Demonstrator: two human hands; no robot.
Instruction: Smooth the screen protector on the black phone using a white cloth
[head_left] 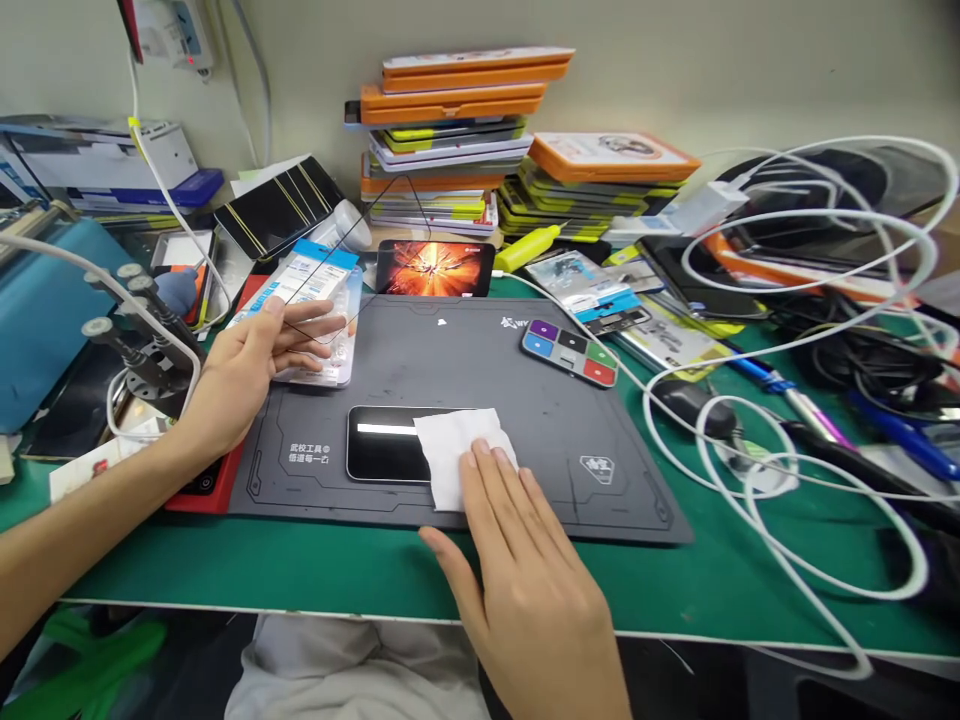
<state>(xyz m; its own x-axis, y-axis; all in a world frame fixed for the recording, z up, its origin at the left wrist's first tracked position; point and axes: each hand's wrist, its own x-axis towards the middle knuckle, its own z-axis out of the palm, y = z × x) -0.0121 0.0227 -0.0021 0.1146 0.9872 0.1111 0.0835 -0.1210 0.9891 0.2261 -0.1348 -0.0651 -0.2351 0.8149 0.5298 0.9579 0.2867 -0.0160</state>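
A black phone (390, 455) lies flat on the grey work mat (450, 370), with a bright reflection across its screen. A white cloth or tissue (442, 465) covers its right part. My right hand (525, 570) rests on the cloth, fingers stretched out and the thumb apart on the near side. At the left, my left hand (259, 365) is held above the mat's left edge with its fingers spread, beside a blue-and-white plastic package (337, 345). A thin dark wire passes by its fingers; whether they touch it, I cannot tell.
Behind the mat stand a lit phone (435, 268) and stacked orange boxes (457, 100). A coloured button pad (570, 350) lies at the mat's upper right. White cables (757, 500) loop over the green table (720, 590) at right. Tool holder (154, 350) at left.
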